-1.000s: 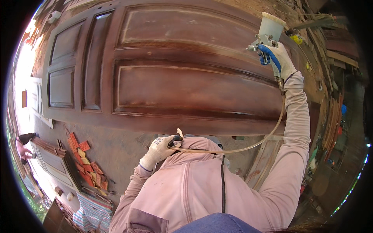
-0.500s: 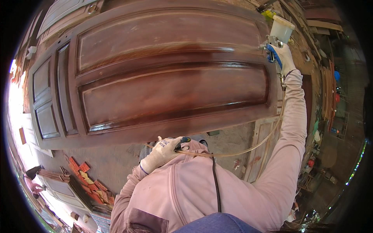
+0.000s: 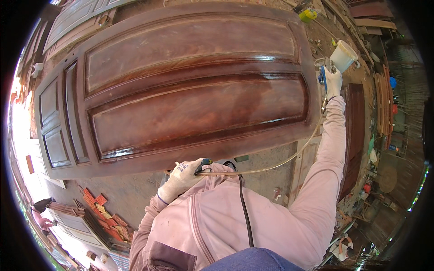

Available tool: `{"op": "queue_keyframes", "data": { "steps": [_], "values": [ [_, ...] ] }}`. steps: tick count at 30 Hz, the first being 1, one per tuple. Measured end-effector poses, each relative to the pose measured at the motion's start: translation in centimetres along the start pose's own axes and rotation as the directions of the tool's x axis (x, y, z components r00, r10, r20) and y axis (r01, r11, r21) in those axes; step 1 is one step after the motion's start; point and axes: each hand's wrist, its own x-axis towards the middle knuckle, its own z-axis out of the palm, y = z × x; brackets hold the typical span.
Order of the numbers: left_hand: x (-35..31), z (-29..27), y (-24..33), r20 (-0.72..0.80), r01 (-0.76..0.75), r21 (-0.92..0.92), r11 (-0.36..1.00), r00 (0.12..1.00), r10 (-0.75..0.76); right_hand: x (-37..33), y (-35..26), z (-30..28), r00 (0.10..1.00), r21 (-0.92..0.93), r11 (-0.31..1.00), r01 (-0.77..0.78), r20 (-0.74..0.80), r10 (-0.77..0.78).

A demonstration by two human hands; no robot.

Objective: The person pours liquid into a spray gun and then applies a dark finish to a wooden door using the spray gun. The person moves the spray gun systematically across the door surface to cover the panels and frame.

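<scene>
My right hand (image 3: 333,83), in a white glove with blue on the palm side, grips a spray gun (image 3: 325,72) just past the right end of a brown panelled wooden door (image 3: 199,104). On the gun sits a whitish paint cup (image 3: 343,56), tilted to the right. From its lower end a clear hose (image 3: 275,167) curves back toward my body. My left hand (image 3: 183,178), also gloved, is closed around that hose near the door's near edge. Glossy wet-looking streaks run along the door's mouldings, while other parts look duller.
A dark brown board (image 3: 354,135) stands right of my right arm. Orange-red blocks or packets (image 3: 106,212) lie on the floor at the lower left, beside stacked panels (image 3: 74,223). A yellow object (image 3: 308,15) lies beyond the door's far right corner. Another person (image 3: 41,220) is at the far left.
My right hand has moved the spray gun right and slightly toward me, off the door's end. The cup tilts further. My left hand still holds the hose, with only a slight shift.
</scene>
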Motion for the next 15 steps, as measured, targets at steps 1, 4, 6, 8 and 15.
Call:
{"op": "queue_keyframes", "data": {
  "steps": [1,4,6,8,15],
  "values": [
    [-0.2,-0.1,-0.2,-0.014,0.005,-0.014,1.0,1.0,-0.005,-1.0,0.2,0.2,0.999,0.102,0.995,-0.007,0.04,0.003],
    [-1.6,-0.7,-0.7,-0.106,-0.004,0.0,1.0,0.994,0.004,-4.1,-1.3,1.6,0.992,0.267,0.963,-0.044,0.127,0.01],
    [-2.5,-1.3,-0.9,-0.115,0.03,0.028,0.999,0.993,-0.026,-7.3,-4.2,2.7,0.981,0.34,0.938,-0.068,0.194,0.001],
    [-3.7,-1.4,-2.6,-0.129,0.071,0.043,0.997,0.99,-0.065,-9.0,-5.3,4.1,0.968,0.398,0.913,-0.089,0.25,-0.015],
    [-9.4,-3.4,-6.9,-0.204,0.197,-0.107,0.974,0.955,-0.216,-15.7,-13.4,11.4,0.876,0.462,0.884,-0.067,0.452,-0.17]
  ]
}}
